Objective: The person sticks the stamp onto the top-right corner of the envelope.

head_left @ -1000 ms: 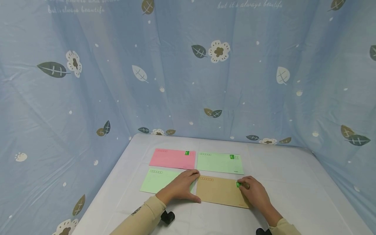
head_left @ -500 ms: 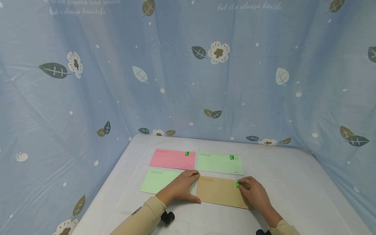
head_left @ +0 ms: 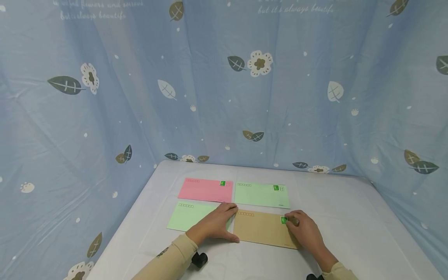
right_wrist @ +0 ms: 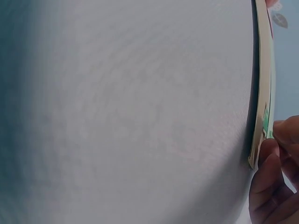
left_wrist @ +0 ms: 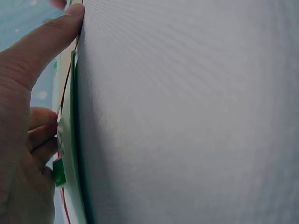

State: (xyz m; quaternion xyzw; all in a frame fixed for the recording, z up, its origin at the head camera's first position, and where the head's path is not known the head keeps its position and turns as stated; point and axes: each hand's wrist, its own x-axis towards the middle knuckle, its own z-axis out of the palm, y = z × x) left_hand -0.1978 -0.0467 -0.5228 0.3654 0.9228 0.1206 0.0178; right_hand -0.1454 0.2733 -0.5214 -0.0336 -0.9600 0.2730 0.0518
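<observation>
A brown envelope (head_left: 260, 229) lies flat in front, with a green postage stamp (head_left: 284, 220) at its upper right corner. My right hand (head_left: 306, 230) has its curled thumb and forefinger at the right edge of that stamp, seemingly pinching it; in the right wrist view the fingertips (right_wrist: 279, 133) meet beside the envelope's corner. Spread over the near-left green envelope (head_left: 190, 216), my left hand (head_left: 216, 221) rests its thumb and fingers along the brown envelope's left edge. The left hand hides the right part of that green envelope.
Behind lie a pink envelope (head_left: 205, 190) and another green envelope (head_left: 260, 195), each with a green stamp at its upper right. All are on a white-covered table (head_left: 336, 206). A blue patterned curtain (head_left: 210, 97) surrounds its back and sides.
My right fingertips have shifted very slightly to the right, showing a little more of the stamp. The left hand and the envelopes have stayed put.
</observation>
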